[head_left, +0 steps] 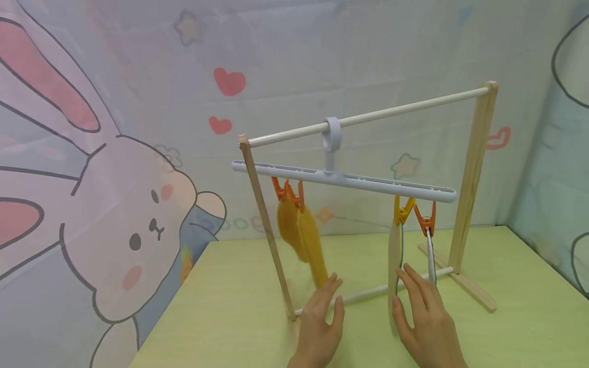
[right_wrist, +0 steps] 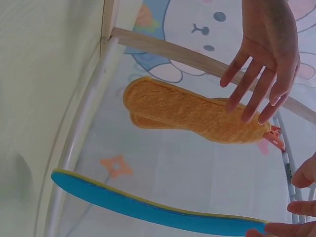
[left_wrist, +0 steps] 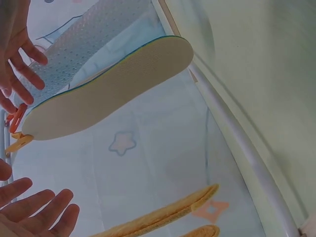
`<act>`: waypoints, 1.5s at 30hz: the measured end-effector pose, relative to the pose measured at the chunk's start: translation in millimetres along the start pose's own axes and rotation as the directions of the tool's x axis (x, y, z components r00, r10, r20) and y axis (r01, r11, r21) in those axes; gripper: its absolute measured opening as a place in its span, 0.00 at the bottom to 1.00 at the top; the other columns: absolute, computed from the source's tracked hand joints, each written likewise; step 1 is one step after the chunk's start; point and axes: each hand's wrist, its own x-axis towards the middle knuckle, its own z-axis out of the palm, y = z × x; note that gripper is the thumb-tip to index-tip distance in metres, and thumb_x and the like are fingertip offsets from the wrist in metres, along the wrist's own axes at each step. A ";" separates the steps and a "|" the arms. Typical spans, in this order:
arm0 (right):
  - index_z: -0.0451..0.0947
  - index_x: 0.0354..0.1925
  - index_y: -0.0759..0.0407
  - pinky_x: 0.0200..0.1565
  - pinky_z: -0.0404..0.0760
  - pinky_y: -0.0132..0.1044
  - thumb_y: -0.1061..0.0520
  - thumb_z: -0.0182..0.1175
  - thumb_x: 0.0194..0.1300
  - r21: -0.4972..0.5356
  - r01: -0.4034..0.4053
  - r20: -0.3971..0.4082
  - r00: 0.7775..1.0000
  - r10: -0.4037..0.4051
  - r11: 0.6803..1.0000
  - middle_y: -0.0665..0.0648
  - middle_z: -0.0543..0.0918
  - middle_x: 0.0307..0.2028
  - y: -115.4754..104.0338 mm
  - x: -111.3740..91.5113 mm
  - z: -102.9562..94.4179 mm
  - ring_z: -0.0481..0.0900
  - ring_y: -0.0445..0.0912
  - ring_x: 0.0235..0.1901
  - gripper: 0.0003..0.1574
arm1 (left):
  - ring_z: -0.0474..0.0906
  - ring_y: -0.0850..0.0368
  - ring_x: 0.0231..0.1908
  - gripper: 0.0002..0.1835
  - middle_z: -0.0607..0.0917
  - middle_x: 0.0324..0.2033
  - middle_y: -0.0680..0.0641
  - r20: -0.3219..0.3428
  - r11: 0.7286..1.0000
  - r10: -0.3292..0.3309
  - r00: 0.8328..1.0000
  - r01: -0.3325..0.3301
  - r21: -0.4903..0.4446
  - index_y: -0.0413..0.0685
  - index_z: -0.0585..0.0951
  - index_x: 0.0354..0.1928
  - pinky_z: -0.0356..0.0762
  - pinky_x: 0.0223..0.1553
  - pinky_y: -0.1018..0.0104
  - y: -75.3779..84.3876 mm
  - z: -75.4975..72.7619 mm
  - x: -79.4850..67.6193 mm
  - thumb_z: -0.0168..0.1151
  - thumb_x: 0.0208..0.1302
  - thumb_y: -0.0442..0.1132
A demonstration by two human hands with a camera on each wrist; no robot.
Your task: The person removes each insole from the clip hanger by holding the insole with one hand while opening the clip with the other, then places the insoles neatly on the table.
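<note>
Two fuzzy orange-brown insoles (right_wrist: pixel 192 108) hang by orange clips (head_left: pixel 299 197) from the left part of a white hanger (head_left: pixel 349 180). From its right part hangs a beige insole (left_wrist: pixel 113 84) with a blue face, in a yellow clip (head_left: pixel 403 209). Beside it, an orange clip (head_left: pixel 426 221) holds a bumpy, greyish insole (left_wrist: pixel 84 49). My left hand (head_left: pixel 319 324), fingers loosely spread and holding nothing, is near the lower ends of the fuzzy pair. My right hand (head_left: pixel 428 322) is relaxed too, its fingertips overlapping the beige insole's edge in the head view.
The hanger's ring (head_left: pixel 332 134) goes round the white top rod (head_left: pixel 405 110) of a wooden-legged stand. A lower white rod (head_left: pixel 368 295) joins the legs close above the pale green table (head_left: pixel 221 286). Behind hangs a cloth (head_left: pixel 285 51) printed with a rabbit and hearts.
</note>
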 end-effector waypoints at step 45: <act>0.70 0.54 0.65 0.57 0.51 0.11 0.45 0.40 0.66 0.098 -0.067 -0.017 0.997 0.069 0.993 0.65 0.74 0.51 -4.2 20.9 -3.8 0.72 0.58 0.48 0.30 | 0.77 0.47 0.48 0.13 0.80 0.47 0.39 -0.076 0.990 0.014 0.997 -0.024 -0.140 0.37 0.76 0.46 0.78 0.42 0.59 -10.6 14.3 17.7 0.52 0.59 0.27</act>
